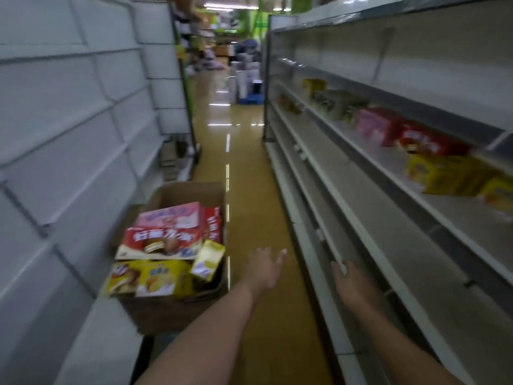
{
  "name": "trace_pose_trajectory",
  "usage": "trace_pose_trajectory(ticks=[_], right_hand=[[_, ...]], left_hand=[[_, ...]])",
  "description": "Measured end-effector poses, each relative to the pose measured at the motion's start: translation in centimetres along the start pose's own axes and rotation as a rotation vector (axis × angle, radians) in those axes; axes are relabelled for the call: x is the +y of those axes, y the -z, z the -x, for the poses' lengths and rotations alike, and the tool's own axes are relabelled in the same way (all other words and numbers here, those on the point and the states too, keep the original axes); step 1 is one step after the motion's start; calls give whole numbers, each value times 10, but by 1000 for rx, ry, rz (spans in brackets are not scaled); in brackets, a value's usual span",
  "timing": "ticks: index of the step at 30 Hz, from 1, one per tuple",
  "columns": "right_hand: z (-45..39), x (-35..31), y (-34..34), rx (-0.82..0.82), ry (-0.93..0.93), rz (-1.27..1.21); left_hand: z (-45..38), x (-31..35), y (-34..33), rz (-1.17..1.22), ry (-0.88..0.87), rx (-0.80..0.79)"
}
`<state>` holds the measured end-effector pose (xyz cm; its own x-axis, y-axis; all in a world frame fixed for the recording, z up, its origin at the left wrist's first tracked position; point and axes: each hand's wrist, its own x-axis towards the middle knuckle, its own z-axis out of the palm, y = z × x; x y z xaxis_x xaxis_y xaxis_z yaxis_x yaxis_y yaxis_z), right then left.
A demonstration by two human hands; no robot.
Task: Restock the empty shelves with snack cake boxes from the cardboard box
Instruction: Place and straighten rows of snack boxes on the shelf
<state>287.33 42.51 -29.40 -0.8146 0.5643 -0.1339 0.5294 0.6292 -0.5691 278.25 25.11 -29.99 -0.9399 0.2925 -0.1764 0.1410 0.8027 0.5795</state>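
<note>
Both hands are empty: the left hand has its fingers spread beside the cardboard box, and the right hand rests its straight fingers on a shelf.

Tan glossy floor runs down narrow aisle, ceiling light reflections streaked along it. White panelled back wall of gondola unit lines left side. At its far end, low on floor, dark blurred items, too smeared to identify. Aisle mouth beyond: white and blue stacked goods on floor, near right unit's end. Further back, green signage and bright ceiling lights, all blurred.
</note>
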Motion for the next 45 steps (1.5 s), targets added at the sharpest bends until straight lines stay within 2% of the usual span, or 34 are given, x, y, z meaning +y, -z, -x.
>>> trace_pose_trajectory(ticks=[4, 7, 14, 20, 24, 28, 32, 34, 39, 45], right_hand=[[27, -55, -69, -203, 89, 148], [45, -90, -111, -300, 122, 157], [53, -149, -175, -396, 183, 94], [11, -173, -201, -414, 71, -118], [-22, -183, -214, -406, -3, -191], [-41, -200, -221, -385, 2, -110], [-48, -215, -233, -358, 25, -81], [-48, -220, -241, -359, 8, -74], [-42, -233, -259, -323, -71, -79], [-40, -231, -266, -140, -66, 3]], left_hand=[[32, -78, 46, 23, 84, 163], [54, -129, 73, 27, 165, 235], [76, -221, 91, 152, 416, 277], [47, -246, 93, 148, 492, 222], [14, -246, 90, 50, 442, 103], [-15, -241, 86, -69, 426, 11], [-29, -247, 89, -365, 322, -255], [-32, -253, 93, -499, 259, -312], [-40, -265, 97, -543, 118, -219], [-54, -277, 107, -399, 11, -162]])
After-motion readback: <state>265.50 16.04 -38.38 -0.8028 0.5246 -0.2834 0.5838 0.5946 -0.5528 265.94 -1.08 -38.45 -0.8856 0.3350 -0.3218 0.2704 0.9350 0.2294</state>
